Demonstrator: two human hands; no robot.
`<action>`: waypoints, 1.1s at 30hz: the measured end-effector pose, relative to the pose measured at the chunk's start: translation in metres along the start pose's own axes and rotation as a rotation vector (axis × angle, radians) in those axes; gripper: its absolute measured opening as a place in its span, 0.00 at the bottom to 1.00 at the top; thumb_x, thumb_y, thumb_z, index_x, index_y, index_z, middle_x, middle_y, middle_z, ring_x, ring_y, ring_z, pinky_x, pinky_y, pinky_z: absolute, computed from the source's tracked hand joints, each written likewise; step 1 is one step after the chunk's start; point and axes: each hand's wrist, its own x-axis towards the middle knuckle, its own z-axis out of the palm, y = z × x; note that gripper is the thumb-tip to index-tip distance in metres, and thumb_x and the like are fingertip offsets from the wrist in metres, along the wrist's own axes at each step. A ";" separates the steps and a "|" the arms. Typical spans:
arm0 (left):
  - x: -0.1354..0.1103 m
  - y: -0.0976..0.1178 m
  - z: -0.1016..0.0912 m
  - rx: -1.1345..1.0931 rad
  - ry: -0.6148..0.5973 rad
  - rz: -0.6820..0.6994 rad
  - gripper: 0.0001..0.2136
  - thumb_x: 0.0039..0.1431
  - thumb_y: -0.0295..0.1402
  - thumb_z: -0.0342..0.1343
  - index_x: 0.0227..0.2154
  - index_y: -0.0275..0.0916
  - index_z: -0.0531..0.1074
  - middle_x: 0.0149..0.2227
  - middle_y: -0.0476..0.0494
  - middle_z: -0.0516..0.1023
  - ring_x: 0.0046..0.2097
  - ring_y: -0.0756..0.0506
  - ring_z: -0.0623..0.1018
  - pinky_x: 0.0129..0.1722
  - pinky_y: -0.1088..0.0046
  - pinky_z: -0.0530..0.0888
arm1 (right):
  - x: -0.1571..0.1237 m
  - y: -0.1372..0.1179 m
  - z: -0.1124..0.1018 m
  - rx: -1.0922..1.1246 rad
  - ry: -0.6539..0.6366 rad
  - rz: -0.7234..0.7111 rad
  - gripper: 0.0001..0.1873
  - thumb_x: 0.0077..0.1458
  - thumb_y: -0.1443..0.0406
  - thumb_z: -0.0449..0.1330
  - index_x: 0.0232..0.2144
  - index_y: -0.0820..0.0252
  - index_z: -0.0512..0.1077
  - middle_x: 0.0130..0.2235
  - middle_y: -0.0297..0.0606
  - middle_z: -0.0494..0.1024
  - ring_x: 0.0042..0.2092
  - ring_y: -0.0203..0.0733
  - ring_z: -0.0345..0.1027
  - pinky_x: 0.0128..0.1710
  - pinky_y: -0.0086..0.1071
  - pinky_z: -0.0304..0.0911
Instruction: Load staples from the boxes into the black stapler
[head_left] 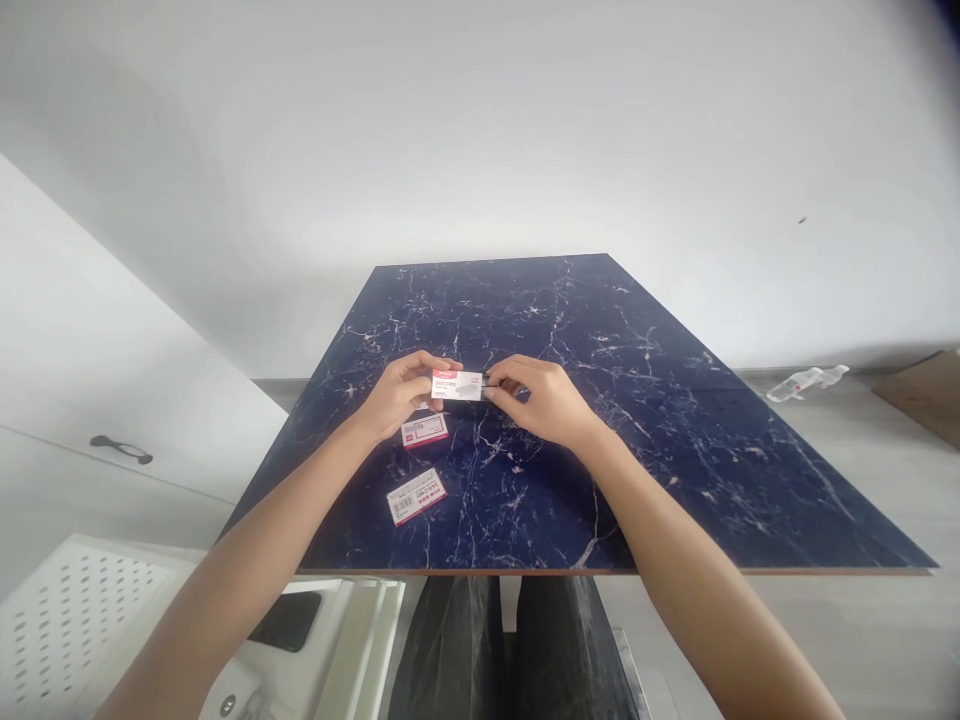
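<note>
Small white-and-red box [457, 386] held by left grip [406, 392], right grip [546, 398] pinching its dark end, handling apparently unfinished; two similar boxes [417, 497] lie on the counter [675, 450]

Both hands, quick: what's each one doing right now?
Left hand: closed, holding a small white-and-red rectangular cardboard box.
Right hand: curled at the box's right end; exact grip cannot be told.

An indoor room, probably in a home, though a small office is also possible, plain white wall [480, 150], white cabinet [97, 340] with dark handle [121, 449], blue worktop [570, 320] with marble pattern near the wall, pale floor [862, 500], brown cardboard box [926, 400] at right.
</note>
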 end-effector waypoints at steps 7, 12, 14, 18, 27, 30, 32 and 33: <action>0.001 0.000 0.004 0.026 0.053 0.018 0.08 0.54 0.29 0.63 0.38 0.38 0.80 0.48 0.38 0.82 0.37 0.47 0.79 0.31 0.73 0.76 | -0.001 0.005 -0.003 -0.185 -0.005 -0.111 0.08 0.64 0.66 0.56 0.42 0.57 0.75 0.48 0.43 0.78 0.45 0.45 0.74 0.42 0.36 0.69; 0.001 -0.001 0.006 0.054 0.026 0.001 0.09 0.54 0.31 0.64 0.40 0.39 0.80 0.49 0.37 0.82 0.40 0.44 0.80 0.32 0.72 0.76 | -0.001 0.009 0.000 -0.256 -0.025 -0.177 0.09 0.65 0.66 0.56 0.42 0.57 0.77 0.48 0.43 0.79 0.46 0.46 0.73 0.46 0.38 0.69; 0.001 -0.001 0.007 0.043 0.035 0.011 0.10 0.54 0.31 0.65 0.39 0.39 0.80 0.50 0.38 0.81 0.39 0.44 0.80 0.33 0.71 0.77 | -0.001 0.009 0.001 -0.281 0.005 -0.172 0.11 0.67 0.66 0.54 0.41 0.57 0.77 0.47 0.42 0.79 0.46 0.45 0.73 0.47 0.38 0.69; 0.001 -0.002 0.007 0.008 0.068 0.020 0.10 0.53 0.30 0.65 0.39 0.39 0.80 0.50 0.39 0.81 0.37 0.47 0.80 0.33 0.71 0.77 | -0.001 0.006 -0.001 -0.324 0.046 -0.131 0.12 0.67 0.67 0.52 0.42 0.58 0.76 0.46 0.44 0.80 0.45 0.46 0.72 0.45 0.37 0.68; 0.004 -0.007 0.004 -0.068 0.069 0.002 0.13 0.54 0.31 0.67 0.44 0.41 0.79 0.51 0.40 0.80 0.35 0.50 0.79 0.34 0.74 0.77 | 0.000 -0.002 -0.006 -0.002 0.152 0.143 0.07 0.62 0.62 0.60 0.40 0.55 0.76 0.38 0.38 0.81 0.36 0.42 0.73 0.39 0.36 0.68; 0.003 -0.009 0.006 -0.075 0.053 -0.026 0.21 0.53 0.31 0.68 0.51 0.45 0.77 0.55 0.40 0.79 0.37 0.49 0.80 0.36 0.73 0.78 | 0.002 -0.004 -0.007 0.254 0.205 0.279 0.09 0.58 0.58 0.64 0.38 0.56 0.76 0.38 0.38 0.81 0.37 0.42 0.74 0.39 0.37 0.70; 0.002 -0.009 0.009 -0.051 0.013 -0.044 0.23 0.52 0.32 0.69 0.52 0.45 0.76 0.56 0.39 0.78 0.37 0.48 0.81 0.38 0.72 0.78 | 0.004 -0.002 -0.007 0.378 0.254 0.339 0.13 0.56 0.55 0.66 0.38 0.57 0.76 0.37 0.39 0.81 0.37 0.43 0.75 0.39 0.37 0.70; 0.001 -0.009 0.011 -0.038 -0.008 -0.053 0.22 0.53 0.32 0.69 0.52 0.44 0.77 0.55 0.39 0.78 0.36 0.49 0.81 0.38 0.71 0.79 | 0.004 -0.001 -0.006 0.429 0.276 0.365 0.14 0.55 0.54 0.66 0.38 0.58 0.75 0.36 0.39 0.80 0.36 0.42 0.74 0.38 0.36 0.70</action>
